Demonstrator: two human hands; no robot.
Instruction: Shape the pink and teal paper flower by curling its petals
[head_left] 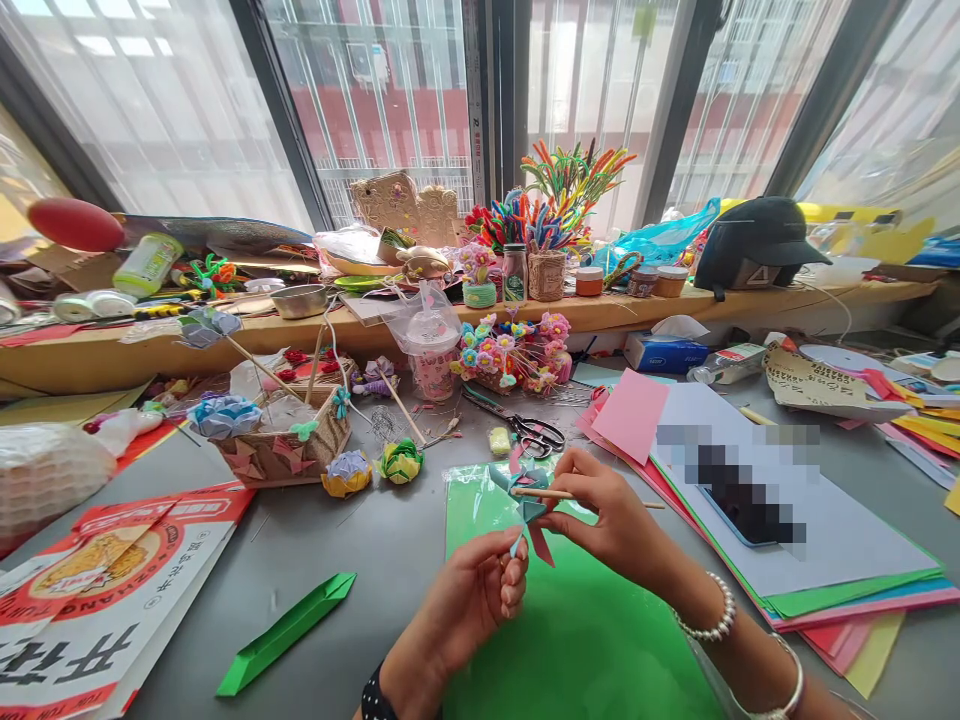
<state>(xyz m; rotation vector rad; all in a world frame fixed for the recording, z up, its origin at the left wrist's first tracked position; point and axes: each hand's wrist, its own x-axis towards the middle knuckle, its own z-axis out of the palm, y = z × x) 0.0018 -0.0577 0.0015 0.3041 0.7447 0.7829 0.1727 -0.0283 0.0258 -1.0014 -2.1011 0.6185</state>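
My right hand (592, 510) pinches a thin wooden stick (541, 493), which lies across a folded paper flower (531, 482) in blue and pink. Below it, my left hand (480, 590) is closed on a light blue petal tip of the same flower. Parts of the flower are hidden behind my fingers and the stick. Under both hands lies a green sheet (585, 630) in a clear sleeve. A folded green paper strip (285, 635) rests on the table at the left.
Scissors (538, 435) lie beyond the hands. A cardboard box (289, 450) with paper flowers stands left, near a yellow-green paper flower (401, 460). Stacked coloured paper (847, 540) carries a phone (739, 500) at right. A lidded cup (433, 355) stands before the wooden ledge (360, 325).
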